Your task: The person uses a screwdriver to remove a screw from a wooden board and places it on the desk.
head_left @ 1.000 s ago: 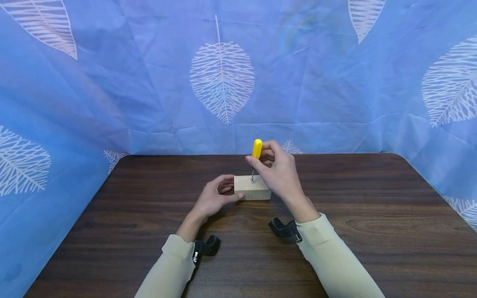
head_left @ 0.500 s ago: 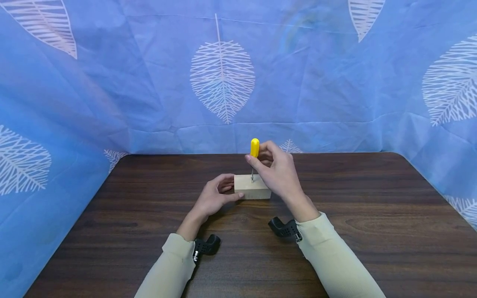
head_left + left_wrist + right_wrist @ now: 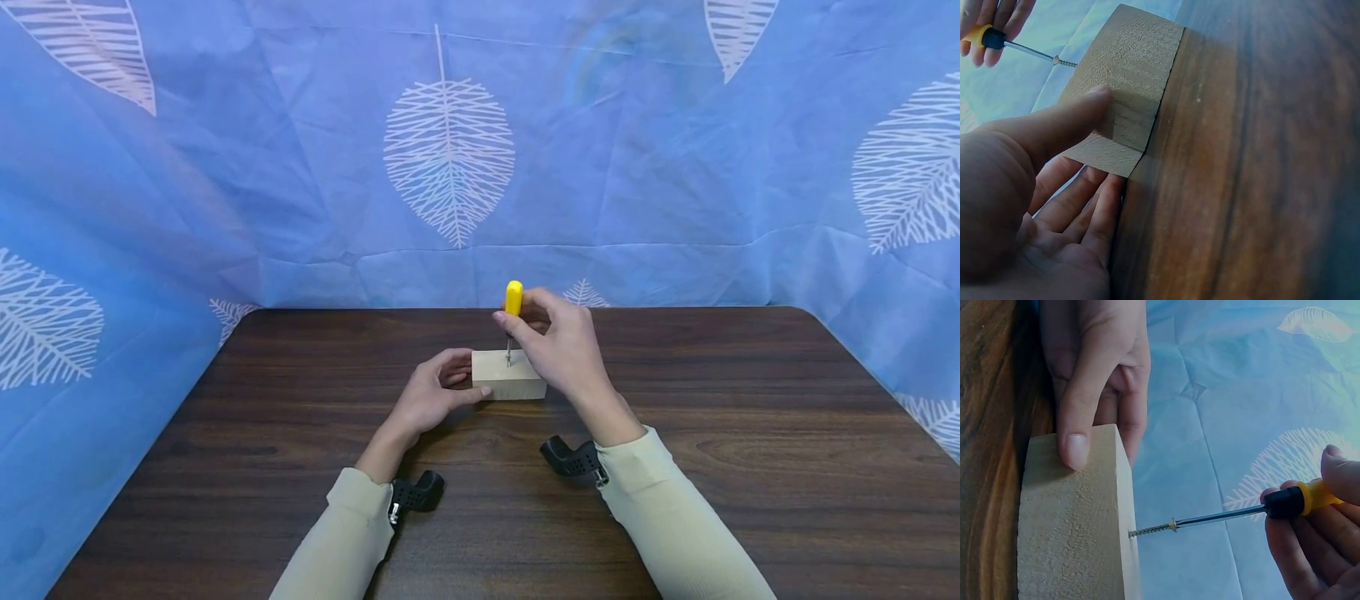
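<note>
A pale wooden block (image 3: 498, 388) lies on the dark table. My left hand (image 3: 431, 396) grips its left end, thumb on the near face and fingers behind. From the block's top rises a screw (image 3: 1152, 530), its tip in the wood and much of its thread showing. A screwdriver (image 3: 513, 298) with a yellow and black handle stands nearly upright over it, the tip of its steel shaft (image 3: 1216, 517) at the screw head. My right hand (image 3: 566, 346) holds the screwdriver's handle between thumb and fingers, above the block's right end, which it partly covers in the head view.
The brown wooden table (image 3: 300, 467) stretches around the block on all sides. Behind it hangs a blue cloth (image 3: 315, 167) with white leaf prints. Black wrist mounts (image 3: 417, 492) stick out inward from both cuffs, low over the tabletop.
The screwdriver handle has gone from leaning slightly right to nearly upright, with small shifts in the right-hand fingers. The block and left hand keep their places.
</note>
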Action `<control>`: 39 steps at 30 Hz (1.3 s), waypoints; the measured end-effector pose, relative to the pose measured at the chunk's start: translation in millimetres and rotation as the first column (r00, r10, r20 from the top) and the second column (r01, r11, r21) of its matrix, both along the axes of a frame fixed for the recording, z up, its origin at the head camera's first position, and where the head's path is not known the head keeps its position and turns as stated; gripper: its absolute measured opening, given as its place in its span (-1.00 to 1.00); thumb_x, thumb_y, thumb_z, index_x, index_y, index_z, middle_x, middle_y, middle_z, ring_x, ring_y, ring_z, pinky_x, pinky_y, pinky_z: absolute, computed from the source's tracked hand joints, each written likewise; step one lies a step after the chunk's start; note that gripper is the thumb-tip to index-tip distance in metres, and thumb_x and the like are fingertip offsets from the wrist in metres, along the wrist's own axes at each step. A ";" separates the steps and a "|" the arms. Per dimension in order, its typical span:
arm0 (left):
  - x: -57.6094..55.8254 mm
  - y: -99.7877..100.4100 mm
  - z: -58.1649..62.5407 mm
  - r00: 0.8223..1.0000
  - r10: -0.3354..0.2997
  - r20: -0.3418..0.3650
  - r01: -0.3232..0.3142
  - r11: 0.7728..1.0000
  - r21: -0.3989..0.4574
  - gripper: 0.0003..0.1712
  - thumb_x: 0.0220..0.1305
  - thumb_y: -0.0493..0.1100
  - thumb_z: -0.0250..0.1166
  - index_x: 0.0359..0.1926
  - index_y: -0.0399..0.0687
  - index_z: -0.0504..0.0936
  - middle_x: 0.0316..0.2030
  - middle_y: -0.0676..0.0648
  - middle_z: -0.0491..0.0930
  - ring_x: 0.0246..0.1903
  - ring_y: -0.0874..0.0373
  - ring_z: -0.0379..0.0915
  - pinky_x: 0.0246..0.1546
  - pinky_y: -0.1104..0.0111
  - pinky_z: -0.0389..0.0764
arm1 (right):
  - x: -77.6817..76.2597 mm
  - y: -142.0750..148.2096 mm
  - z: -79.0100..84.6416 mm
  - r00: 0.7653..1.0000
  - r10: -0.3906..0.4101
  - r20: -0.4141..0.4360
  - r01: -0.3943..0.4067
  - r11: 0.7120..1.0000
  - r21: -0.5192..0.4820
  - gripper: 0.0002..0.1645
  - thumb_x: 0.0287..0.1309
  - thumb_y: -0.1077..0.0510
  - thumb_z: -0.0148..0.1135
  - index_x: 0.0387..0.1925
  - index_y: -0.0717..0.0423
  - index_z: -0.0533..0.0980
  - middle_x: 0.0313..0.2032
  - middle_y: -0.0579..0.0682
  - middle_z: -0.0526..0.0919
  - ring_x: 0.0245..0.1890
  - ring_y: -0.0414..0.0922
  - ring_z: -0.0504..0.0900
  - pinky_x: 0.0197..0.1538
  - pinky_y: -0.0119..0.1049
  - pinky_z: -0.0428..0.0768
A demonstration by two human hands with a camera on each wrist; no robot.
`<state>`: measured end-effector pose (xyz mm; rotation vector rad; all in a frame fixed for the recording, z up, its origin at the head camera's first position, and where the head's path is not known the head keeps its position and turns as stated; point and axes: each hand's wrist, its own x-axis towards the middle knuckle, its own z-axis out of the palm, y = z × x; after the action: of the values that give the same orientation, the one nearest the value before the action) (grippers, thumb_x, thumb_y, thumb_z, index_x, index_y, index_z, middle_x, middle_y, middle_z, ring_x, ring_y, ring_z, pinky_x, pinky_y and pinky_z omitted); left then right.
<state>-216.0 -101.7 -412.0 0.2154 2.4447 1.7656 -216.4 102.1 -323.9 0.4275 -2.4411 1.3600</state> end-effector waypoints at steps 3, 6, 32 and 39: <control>0.0 0.2 0.4 1.000 0.001 0.003 -0.001 1.000 0.000 -0.28 0.32 -0.15 0.58 0.46 -0.02 0.55 0.37 -0.16 0.61 0.40 -0.12 0.55 0.52 0.01 0.54 | -1.2 0.9 -0.6 1.000 -0.020 -0.017 0.020 1.000 0.008 -0.65 0.39 -0.06 0.49 0.03 0.08 0.74 -0.08 0.05 0.85 -0.10 0.00 0.85 0.03 0.01 0.84; 0.1 0.3 0.1 1.000 0.000 0.002 0.000 1.000 0.001 -0.28 0.33 -0.15 0.57 0.46 -0.03 0.55 0.38 -0.16 0.61 0.41 -0.13 0.55 0.52 0.00 0.54 | -2.6 2.8 -1.8 0.997 -0.056 -0.047 0.056 0.998 0.012 -0.62 0.34 -0.07 0.53 0.01 0.09 0.78 -0.09 0.04 0.82 -0.11 -0.01 0.84 0.01 -0.02 0.84; -1.3 0.9 -3.1 1.000 -0.006 -0.019 0.006 1.000 -0.005 -0.28 0.34 -0.13 0.57 0.46 -0.02 0.55 0.37 -0.15 0.61 0.41 -0.12 0.54 0.51 0.00 0.55 | -2.7 4.8 -2.9 1.000 0.004 -0.003 -0.004 0.998 -0.070 -0.65 0.37 -0.05 0.51 -0.05 0.06 0.60 -0.14 0.03 0.80 -0.22 -0.03 0.85 -0.13 -0.14 0.85; -0.2 0.4 -1.7 1.000 -0.005 -0.015 0.005 1.000 -0.004 -0.29 0.33 -0.15 0.57 0.45 -0.02 0.55 0.36 -0.15 0.62 0.41 -0.10 0.54 0.52 0.02 0.54 | -1.8 2.9 -2.7 0.998 0.012 -0.066 -0.014 0.999 -0.034 -0.74 0.42 0.05 0.46 -0.05 0.12 0.63 -0.13 0.07 0.85 -0.18 -0.03 0.85 -0.05 -0.04 0.86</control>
<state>-216.2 -101.3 -413.7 0.2348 2.4558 1.7631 -218.2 105.1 -326.6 0.4725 -2.3630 1.3691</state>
